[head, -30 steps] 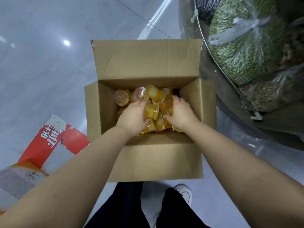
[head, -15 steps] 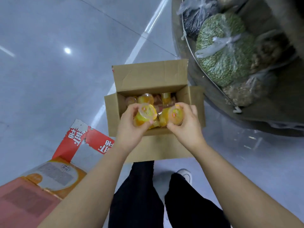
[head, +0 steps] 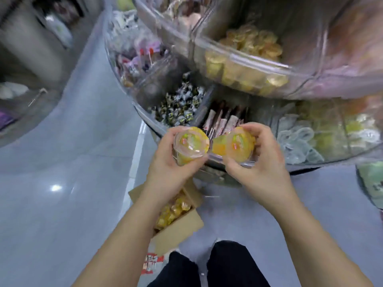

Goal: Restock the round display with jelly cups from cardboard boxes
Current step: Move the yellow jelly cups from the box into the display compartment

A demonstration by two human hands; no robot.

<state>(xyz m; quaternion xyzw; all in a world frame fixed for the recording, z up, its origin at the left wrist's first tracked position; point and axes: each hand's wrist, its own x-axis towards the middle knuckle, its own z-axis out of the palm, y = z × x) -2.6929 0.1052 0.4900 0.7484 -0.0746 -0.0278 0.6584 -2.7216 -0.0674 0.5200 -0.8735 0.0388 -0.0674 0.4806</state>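
Note:
My left hand (head: 167, 166) grips orange jelly cups (head: 190, 142) with clear lids. My right hand (head: 263, 162) grips more orange jelly cups (head: 238, 145). Both hands are raised side by side in front of the lower tier of the round display (head: 238, 162). An upper clear bin (head: 246, 56) of the display holds yellow jelly cups. The open cardboard box (head: 178, 226), still holding orange jelly cups, stands on the floor under my left forearm.
Lower display compartments hold black-and-white wrapped candies (head: 180, 106), stick packets (head: 223, 121) and clear cups (head: 298, 139). Another round stand (head: 24, 65) is at the left. A red printed carton piece (head: 152, 264) lies by my legs. Grey floor stretches to the left.
Both hands lifted the jelly cups out of the box and up to the display. The view swung up from the box to the display tiers.

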